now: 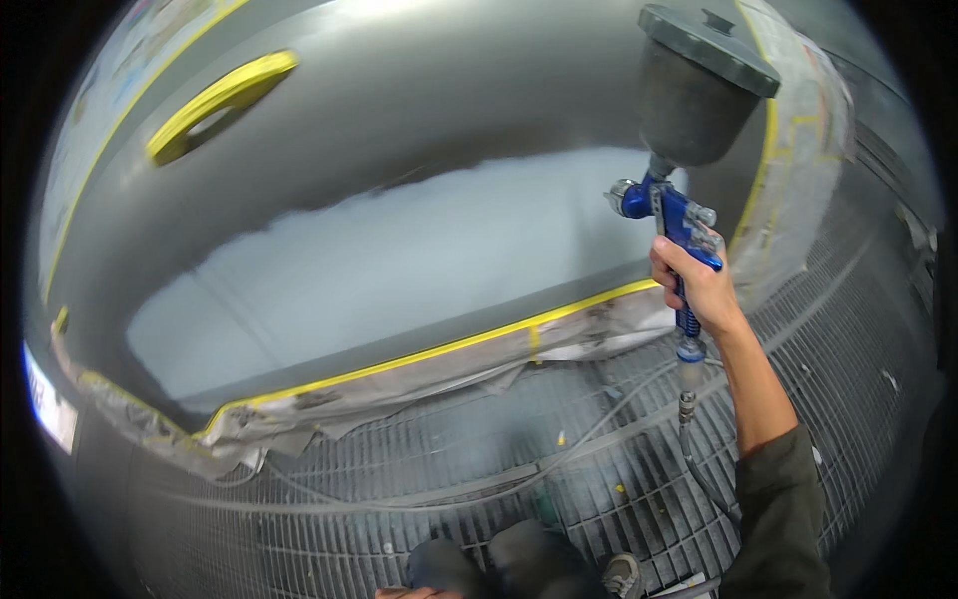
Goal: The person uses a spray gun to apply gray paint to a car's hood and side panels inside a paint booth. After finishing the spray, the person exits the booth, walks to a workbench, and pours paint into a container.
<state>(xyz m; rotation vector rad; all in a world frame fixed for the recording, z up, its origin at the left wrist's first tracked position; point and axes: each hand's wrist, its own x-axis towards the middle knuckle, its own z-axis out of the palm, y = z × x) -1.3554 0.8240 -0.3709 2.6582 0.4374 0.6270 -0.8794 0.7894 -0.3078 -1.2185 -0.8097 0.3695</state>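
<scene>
My right hand [699, 280] grips a blue spray gun [669, 215] with a grey cup [699, 90] on top and an air hose [689, 454] hanging from its handle. The nozzle points left, toward a dull grey car panel [379, 90] with a large pale grey patch [399, 260] across its lower part. Yellow tape [429, 351] runs along the panel's lower edge, and yellow tape covers a handle [220, 105] at the upper left. A sliver of my left hand [414, 593] shows at the bottom edge, its fingers mostly out of view.
Masking paper [793, 170] lines the panel's right and lower edges. Below is a metal grate floor [599, 469] with a loose hose [429, 507] lying across it. My legs [529, 569] and a shoe [621, 577] show at the bottom, and a bright light panel [50, 394] at the far left.
</scene>
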